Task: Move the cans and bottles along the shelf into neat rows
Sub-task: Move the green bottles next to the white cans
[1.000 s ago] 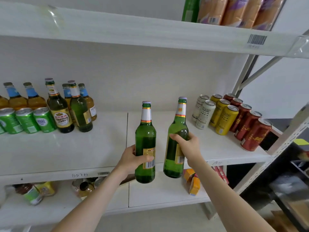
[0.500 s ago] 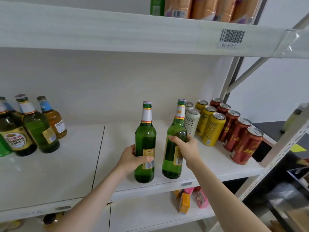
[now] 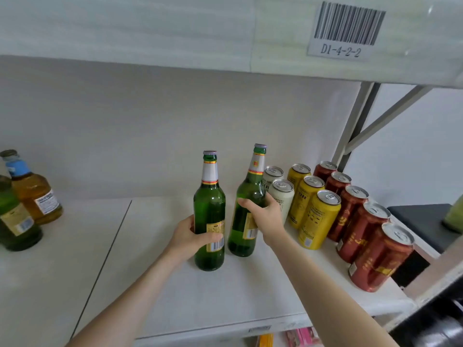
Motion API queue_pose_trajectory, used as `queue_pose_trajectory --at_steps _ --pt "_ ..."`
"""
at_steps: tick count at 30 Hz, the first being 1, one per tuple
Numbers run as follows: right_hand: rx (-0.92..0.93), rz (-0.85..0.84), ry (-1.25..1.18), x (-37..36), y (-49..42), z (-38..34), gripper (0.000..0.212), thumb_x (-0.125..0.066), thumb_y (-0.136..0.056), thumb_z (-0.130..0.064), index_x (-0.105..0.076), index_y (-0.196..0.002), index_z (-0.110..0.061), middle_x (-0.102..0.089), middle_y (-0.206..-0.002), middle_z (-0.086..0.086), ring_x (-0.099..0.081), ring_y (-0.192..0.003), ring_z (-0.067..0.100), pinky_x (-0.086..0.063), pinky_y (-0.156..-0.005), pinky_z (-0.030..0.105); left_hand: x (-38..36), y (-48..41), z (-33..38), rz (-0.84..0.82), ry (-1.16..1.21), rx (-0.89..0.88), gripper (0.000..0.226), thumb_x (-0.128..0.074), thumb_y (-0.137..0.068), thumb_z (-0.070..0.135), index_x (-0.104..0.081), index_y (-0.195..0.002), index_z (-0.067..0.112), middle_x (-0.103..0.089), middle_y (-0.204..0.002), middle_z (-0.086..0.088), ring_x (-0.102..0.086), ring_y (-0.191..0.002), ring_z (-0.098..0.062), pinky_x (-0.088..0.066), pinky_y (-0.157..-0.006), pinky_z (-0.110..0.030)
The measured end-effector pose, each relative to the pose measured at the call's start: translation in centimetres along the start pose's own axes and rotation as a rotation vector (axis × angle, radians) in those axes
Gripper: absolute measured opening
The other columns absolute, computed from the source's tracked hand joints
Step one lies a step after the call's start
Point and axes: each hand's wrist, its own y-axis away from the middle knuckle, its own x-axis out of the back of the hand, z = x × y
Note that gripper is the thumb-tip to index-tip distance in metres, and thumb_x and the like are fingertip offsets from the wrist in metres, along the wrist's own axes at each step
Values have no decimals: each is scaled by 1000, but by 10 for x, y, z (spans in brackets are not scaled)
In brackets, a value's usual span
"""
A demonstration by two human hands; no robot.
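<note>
Green glass shows at the far left edge: a dark bottle (image 3: 15, 221), cut by the frame, with an amber bottle (image 3: 35, 196), blue at the neck, just behind it. Both stand upright on the shelf (image 3: 62, 271). A seam (image 3: 107, 246) between two white boards runs front to back, and a wide stretch of board lies between that pair and my hands.

My left hand (image 3: 188, 236) is wrapped round the lower body of the left bottle (image 3: 210, 209), thumb across the label above its barcode, fingers behind the glass. That bottle is green, capped and upright, near the middle of the right board. Just beside it, with a narrow gap between, the right bottle (image 3: 246, 209) leans with its neck toward the cans. My right hand (image 3: 265, 216) clamps it at the shoulder, thumb on the near side, fingers curled round the far side. I cannot tell whether either base sits on the board or hangs just above it.

The right bottle's neck overlaps the white cans (image 3: 281, 196), two in a file running front to back; my knuckles are just beside the nearer one. Next come three yellow cans (image 3: 318, 221), then five red cans (image 3: 363, 229) in the file nearest the post (image 3: 350, 136), all upright.

Overhead, the upper shelf (image 3: 150, 33) carries a barcode label (image 3: 347, 28) marked D1-4-2-2.
</note>
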Motion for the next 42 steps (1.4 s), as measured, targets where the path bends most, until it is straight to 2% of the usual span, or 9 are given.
queue_pose_trajectory --at_steps 6,10,14,17,25,29,34,40,42 --pt "40 -14 -14 -11 -38 2 45 -85 -66 -29 -64 -106 -29 -73 -99 -11 -68 -96 10 -54 -79 32 0 -29 -6 39 16 -1 63 -86 -41 45 -68 -100 33 -76 -93 14 -71 -87 -5 -55 -68 -21" --pt "53 -2 28 -20 -59 4 56 -85 -66 -32 -61 -116 -28 -70 -107 -11 -65 -103 12 -53 -91 41 -2 -45 -13 67 19 -1 61 -88 -41 43 -69 -99 32 -76 -93 13 -72 -87 -6 -56 -68 -23" --pt "54 5 66 -27 -73 8 66 -85 -65 -36 -56 -124 -27 -67 -113 -9 -62 -108 14 -51 -96 46 -3 -55 -19 83 4 -7 52 -89 -43 41 -69 -91 48 -76 -93 14 -72 -87 -4 -56 -66 -21" --pt "52 19 66 -28 -82 12 63 -85 -66 -34 -56 -122 -28 -66 -112 -11 -62 -107 13 -51 -95 43 0 -60 -23 94 -13 -7 55 -89 -43 41 -66 -91 52 -75 -93 15 -71 -86 -3 -55 -64 -18" --pt "33 23 81 -27 -100 19 63 -84 -70 -29 -50 -123 -33 -59 -107 -17 -56 -105 12 -45 -91 36 5 -68 -30 88 -44 -13 58 -91 -42 40 -67 -94 48 -75 -97 12 -72 -92 -9 -58 -78 -32" --pt "29 6 66 -27 -100 23 61 -83 -71 -31 -46 -119 -39 -56 -105 -24 -53 -103 9 -42 -88 34 5 -67 -31 75 -37 -20 57 -91 -43 39 -67 -94 47 -75 -98 12 -71 -93 -9 -58 -78 -32" --pt "6 13 51 -28 -94 27 62 -81 -74 -34 -49 -127 -30 -59 -114 -14 -55 -110 13 -42 -89 32 7 -62 -29 54 -36 -39 57 -90 -42 40 -66 -93 50 -75 -97 14 -71 -90 -6 -56 -69 -20" --pt "-80 35 -51 -22 -68 41 66 -70 -88 -29 -39 -145 -20 -52 -138 0 -48 -130 21 -39 -103 35 8 -58 -29 37 -50 -35 58 -92 -45 34 -66 -96 46 -75 -99 14 -71 -91 -6 -56 -72 -24" --pt "-83 68 -74 -19 -54 47 68 -67 -90 -29 -35 -148 -20 -48 -145 1 -47 -128 17 -38 -104 33 8 -57 -29 33 -56 -27 60 -92 -45 33 -66 -98 44 -75 -99 14 -71 -91 -6 -56 -72 -23"
